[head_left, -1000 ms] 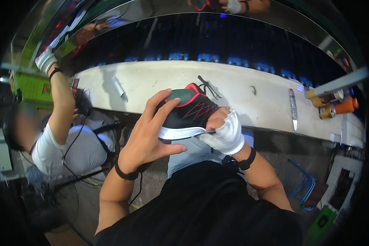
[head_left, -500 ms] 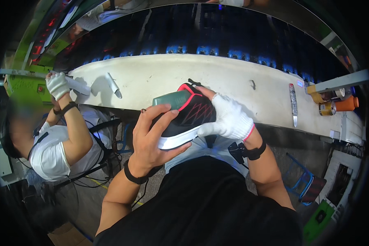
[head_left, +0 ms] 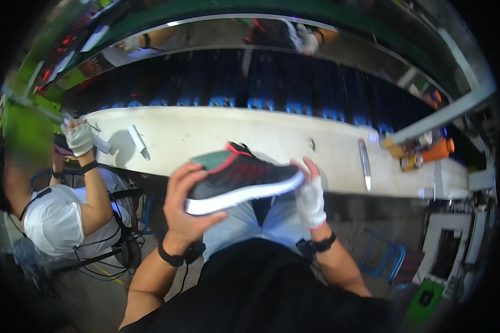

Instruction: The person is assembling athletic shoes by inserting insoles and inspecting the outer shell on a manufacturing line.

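A black sneaker [head_left: 244, 173] with red lacing lines, a red collar edge and a white sole is tilted side-on above my lap, its toe to the right. A green shoe last [head_left: 210, 161] fills its opening. My left hand [head_left: 184, 202], bare, is closed around the heel end, fingers over the top and thumb under the sole. At the toe is my right hand [head_left: 311, 195] in a white glove with bare fingertips; its fingers point up and apart, and the toe overlaps the palm. Whether that palm presses on the toe is blurred.
A white bench [head_left: 250, 125] runs ahead, with a knife-like blade [head_left: 364, 165] and a white tube [head_left: 138, 142] on it. Cans [head_left: 411, 162] and an orange bottle [head_left: 439, 150] stand right. A co-worker [head_left: 61, 222] sits left. A blue-framed stool [head_left: 394, 261] is lower right.
The sneaker has turned so its side and white sole face me, toe rightward. My right hand has slid off its upper to the toe, fingers now up. The view has shifted.
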`<state>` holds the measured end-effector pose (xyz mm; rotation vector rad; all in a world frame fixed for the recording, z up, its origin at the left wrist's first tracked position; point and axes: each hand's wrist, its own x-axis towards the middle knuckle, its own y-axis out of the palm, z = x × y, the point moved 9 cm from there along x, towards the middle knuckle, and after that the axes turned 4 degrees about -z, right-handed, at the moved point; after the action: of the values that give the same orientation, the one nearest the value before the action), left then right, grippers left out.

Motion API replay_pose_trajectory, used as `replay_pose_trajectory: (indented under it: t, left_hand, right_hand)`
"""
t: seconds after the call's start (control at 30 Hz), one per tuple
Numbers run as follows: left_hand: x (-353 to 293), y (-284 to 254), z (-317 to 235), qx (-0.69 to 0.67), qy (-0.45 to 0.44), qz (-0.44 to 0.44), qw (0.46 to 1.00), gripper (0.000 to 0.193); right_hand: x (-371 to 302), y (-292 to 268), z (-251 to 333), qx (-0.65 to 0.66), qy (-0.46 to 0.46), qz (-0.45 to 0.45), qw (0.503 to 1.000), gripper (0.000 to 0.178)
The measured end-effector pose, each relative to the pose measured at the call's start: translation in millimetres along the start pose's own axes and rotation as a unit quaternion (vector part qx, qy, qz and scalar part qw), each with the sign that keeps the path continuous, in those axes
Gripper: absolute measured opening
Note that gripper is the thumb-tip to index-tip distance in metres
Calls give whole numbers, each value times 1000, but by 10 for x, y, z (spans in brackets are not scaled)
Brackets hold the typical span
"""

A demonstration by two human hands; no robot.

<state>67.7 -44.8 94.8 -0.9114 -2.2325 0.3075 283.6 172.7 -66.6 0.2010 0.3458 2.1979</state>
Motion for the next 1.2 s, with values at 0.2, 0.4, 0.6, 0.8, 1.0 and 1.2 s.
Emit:
replay_pose_trajectory:
  t: [0.2,0.4,0.6,0.8,1.0,1.2]
  left_hand:
    - [245,318,-735,-287,69,64,953,82]
    - [408,224,-818,-199,169,87,961,46]
    - [342,322,-299,-125,58,172,975,31]
    - [331,560,252,-57,-14,183,981,27]
    - [769,571,-30,-25,78,181,980,26]
    - [2085,-211,219,127,223,-25,966,33]
  right_hand:
    - [53,-167,210,248,55,-53,966,77]
    - [226,-472,1350,399,-25,-209,893,71]
    - [32,-498,3735,186,-607,-253,730,70]
    - [435,235,5022,-257,-862,-337,278,103]
    - [2451,736,5535,-583,-548,-327,503,67]
    - [3051,678,3386,-723,-282,-57,629,60]
